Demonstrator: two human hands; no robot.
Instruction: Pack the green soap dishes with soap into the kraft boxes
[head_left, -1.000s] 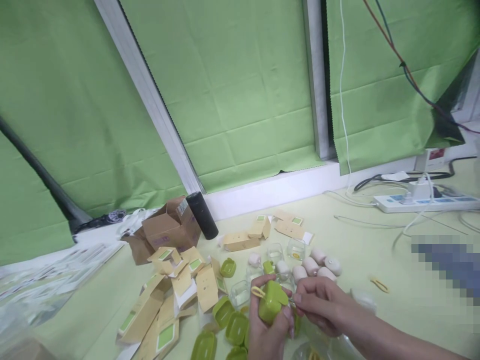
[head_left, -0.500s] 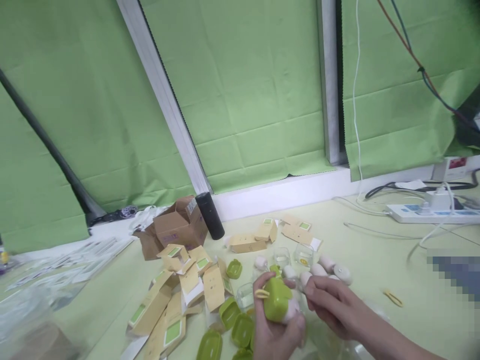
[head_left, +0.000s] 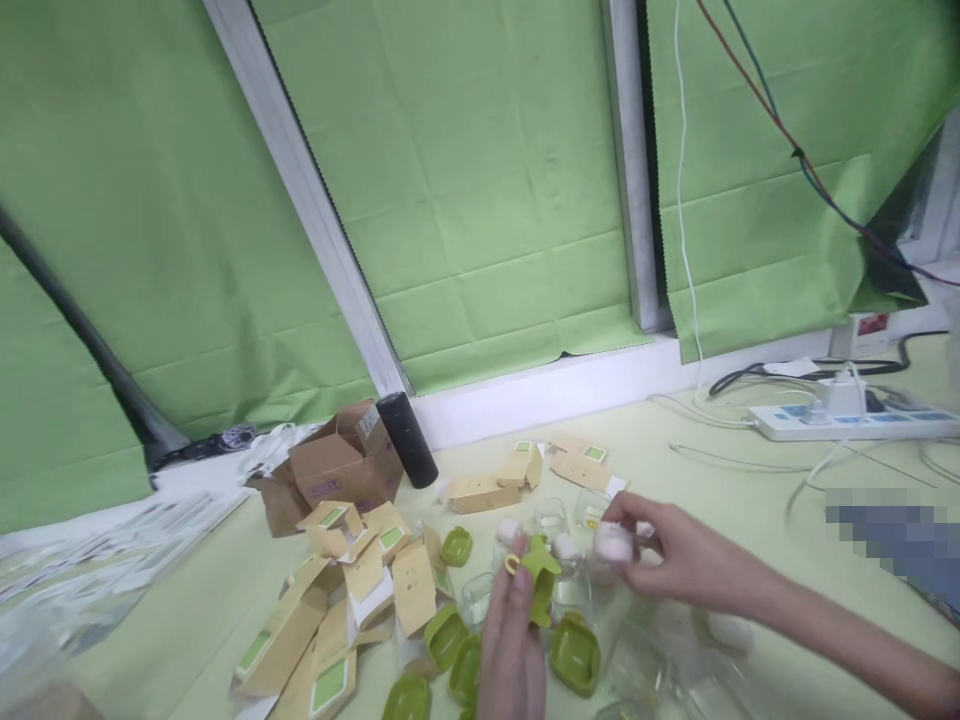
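My left hand [head_left: 514, 640] is closed around a green plastic cover [head_left: 541, 585] with leaf-like flaps at its top. A small yellow loop [head_left: 512, 564] sticks out beside the fingers. To the right, my right hand [head_left: 675, 555] pinches a small white rounded piece [head_left: 613, 543] between thumb and fingers, apart from the cover. Just below the cover lies a green tray [head_left: 575, 655], and more green trays [head_left: 446, 637] are left of my left hand. Clear plastic cups [head_left: 551, 517] and another white piece [head_left: 566, 546] stand behind the hands.
Opened cardboard packets [head_left: 412, 580] are heaped at the left. Behind them are a brown carton [head_left: 341, 465] and a black cylinder [head_left: 407, 440]. A power strip [head_left: 862, 422] with cables lies at the back right. Clear plastic pieces [head_left: 637, 655] lie below my right forearm.
The white piece seen inside the green cover no longer shows there. My right hand has moved up with a white piece in its fingers. My left hand has turned the cover; the view has shifted slightly.
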